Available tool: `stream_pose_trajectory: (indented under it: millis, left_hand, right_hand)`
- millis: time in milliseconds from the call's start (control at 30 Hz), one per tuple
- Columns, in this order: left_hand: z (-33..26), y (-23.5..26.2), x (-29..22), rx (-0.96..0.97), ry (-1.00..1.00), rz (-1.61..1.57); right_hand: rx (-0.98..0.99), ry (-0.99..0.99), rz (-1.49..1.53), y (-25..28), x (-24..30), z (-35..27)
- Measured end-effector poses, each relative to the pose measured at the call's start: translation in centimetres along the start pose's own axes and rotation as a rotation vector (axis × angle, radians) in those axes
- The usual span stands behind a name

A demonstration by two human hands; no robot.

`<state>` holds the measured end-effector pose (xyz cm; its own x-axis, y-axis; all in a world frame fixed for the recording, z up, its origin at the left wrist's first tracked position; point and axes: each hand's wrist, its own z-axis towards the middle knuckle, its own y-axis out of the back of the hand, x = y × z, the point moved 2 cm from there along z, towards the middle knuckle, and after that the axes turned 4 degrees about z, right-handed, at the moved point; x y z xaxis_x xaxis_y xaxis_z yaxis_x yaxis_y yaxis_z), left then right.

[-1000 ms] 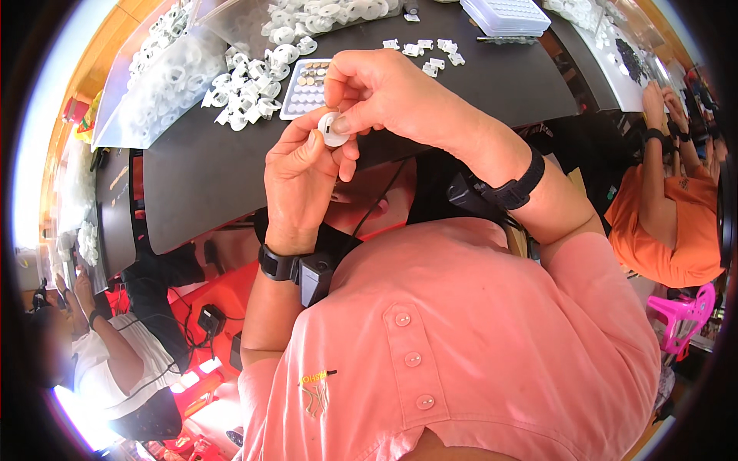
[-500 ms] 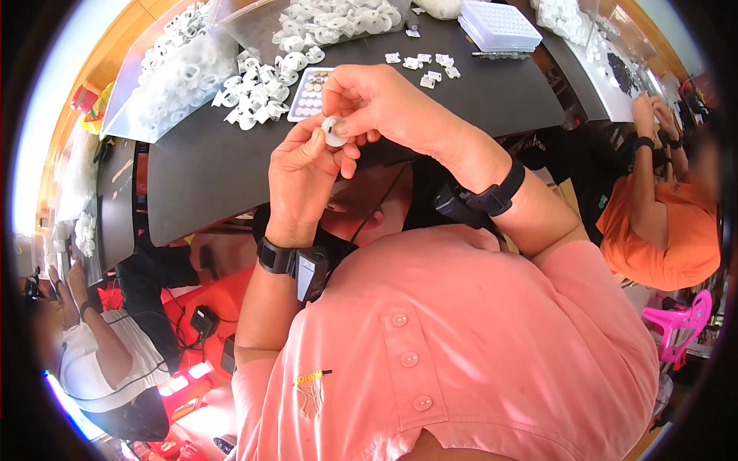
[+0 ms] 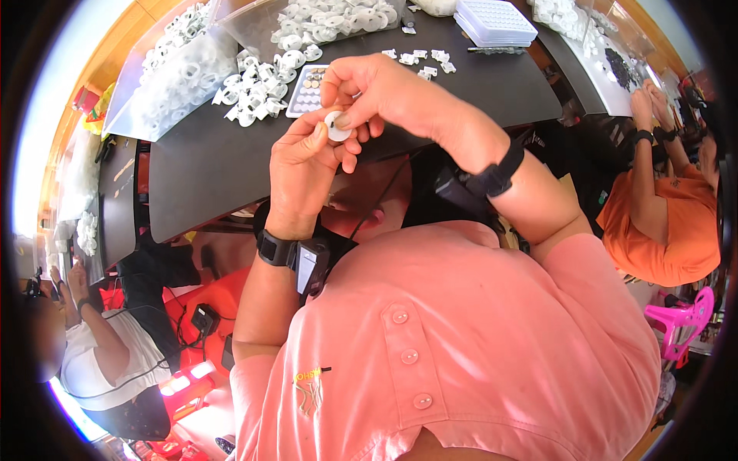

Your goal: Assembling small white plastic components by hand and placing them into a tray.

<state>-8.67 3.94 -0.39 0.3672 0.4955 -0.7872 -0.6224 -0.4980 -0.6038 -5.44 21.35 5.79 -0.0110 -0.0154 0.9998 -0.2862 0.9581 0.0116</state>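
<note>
both hands meet above the near edge of the dark table [image 3: 231,169]. left hand [image 3: 304,173] curls shut, pinching a small white disc [image 3: 336,125] by its rim; right hand [image 3: 384,92] closes thumb and forefinger on the same disc. it looks light, stiff plastic, probably slippery, so edge grips suit it best. more white parts [image 3: 254,84] lie beyond.
</note>
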Motion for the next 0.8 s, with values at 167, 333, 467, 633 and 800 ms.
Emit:
stream_pose_trajectory:
  millis: [167, 333, 467, 633, 800]
  left_hand:
    - [0.2, 0.5, 0.2, 0.02, -0.014, -0.073]
    - [0.3, -0.1, 0.0, 0.005, -0.015, -0.025]
    - [0.2, 0.3, 0.1, -0.021, -0.016, -0.015]
    - [-0.8, -0.4, -0.5, -0.1, 0.058, -0.013]
    - [-1.2, -0.8, -2.3, -0.103, 0.001, -0.1]
  right_hand:
    - [-0.132, 0.098, -0.011, -1.5, -0.2, -1.1]
    - [-0.133, 0.133, -0.031, -2.1, 0.7, -1.6]
    - [-0.144, 0.156, -0.057, -2.6, 0.8, -1.1]
    - [-0.144, 0.058, -0.135, -2.6, 1.6, -0.9]
    - [-0.369, 0.137, -0.2, 0.3, 4.0, 1.4]
